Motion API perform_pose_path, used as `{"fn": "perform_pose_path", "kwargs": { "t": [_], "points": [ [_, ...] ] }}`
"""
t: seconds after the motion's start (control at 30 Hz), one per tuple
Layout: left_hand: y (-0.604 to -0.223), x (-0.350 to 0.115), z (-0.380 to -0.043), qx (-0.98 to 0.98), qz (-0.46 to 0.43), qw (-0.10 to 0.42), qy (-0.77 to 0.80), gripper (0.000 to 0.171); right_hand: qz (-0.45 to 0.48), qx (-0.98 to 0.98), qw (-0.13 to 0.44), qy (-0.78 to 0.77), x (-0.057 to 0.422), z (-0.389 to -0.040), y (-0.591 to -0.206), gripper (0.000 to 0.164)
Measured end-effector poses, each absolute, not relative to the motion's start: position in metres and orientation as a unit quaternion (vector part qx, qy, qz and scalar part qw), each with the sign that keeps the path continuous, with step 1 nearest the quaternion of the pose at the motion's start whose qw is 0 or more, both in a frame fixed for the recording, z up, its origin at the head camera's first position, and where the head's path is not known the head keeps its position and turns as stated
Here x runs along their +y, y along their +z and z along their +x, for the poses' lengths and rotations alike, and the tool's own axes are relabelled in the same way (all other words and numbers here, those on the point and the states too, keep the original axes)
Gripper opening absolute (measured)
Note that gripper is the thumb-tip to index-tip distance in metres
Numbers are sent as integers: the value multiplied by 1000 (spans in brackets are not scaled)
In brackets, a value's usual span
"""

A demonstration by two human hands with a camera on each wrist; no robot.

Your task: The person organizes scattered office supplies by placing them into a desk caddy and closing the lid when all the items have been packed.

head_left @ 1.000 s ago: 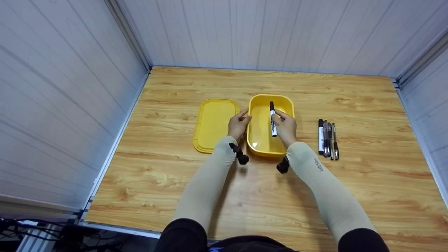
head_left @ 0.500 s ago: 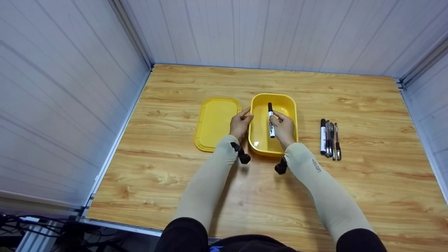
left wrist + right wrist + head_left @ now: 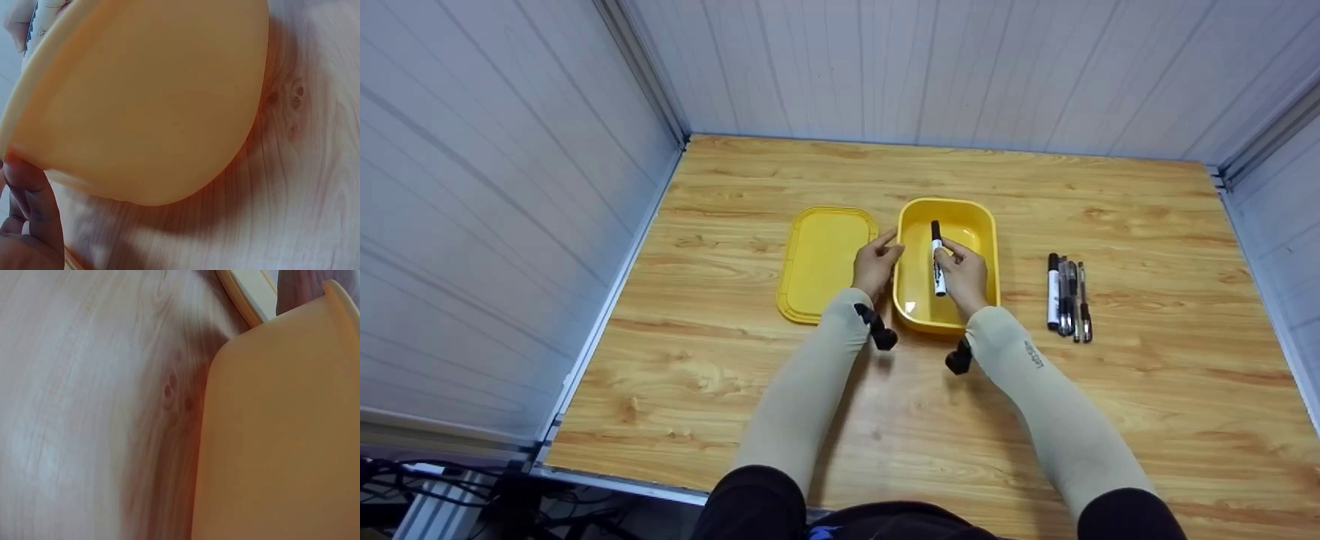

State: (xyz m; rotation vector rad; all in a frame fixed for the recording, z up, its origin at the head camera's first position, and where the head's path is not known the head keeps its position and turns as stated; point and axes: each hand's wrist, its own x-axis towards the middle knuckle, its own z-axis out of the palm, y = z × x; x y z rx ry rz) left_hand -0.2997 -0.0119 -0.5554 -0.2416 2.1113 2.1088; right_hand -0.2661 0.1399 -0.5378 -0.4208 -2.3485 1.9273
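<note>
On the bench (image 3: 660, 390), left of centre, a yellow lid (image 3: 819, 262) lies flat. Beside it the left hand (image 3: 874, 268) reaches up from below, its grip pinching the left rim of the yellow box (image 3: 915, 281) mid-frame. Above the box floor, cap toward the frame's top, the black-capped marker (image 3: 937, 245) is clamped in the right hand (image 3: 967, 279), thumb uppermost. I'd say it's being put away; lowering it, then letting go, seems called for. Right of centre lie another marker (image 3: 1053, 294) and pens (image 3: 1072, 279).
</note>
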Motion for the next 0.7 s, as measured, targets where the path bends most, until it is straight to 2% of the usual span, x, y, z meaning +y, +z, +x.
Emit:
{"fn": "perform_pose_path", "kwargs": {
  "t": [0.7],
  "points": [
    [-554, -12, -298, 704, -78, 60, 703, 38, -152, -759, -1, 633, 135, -269, -548, 37]
  ]
}}
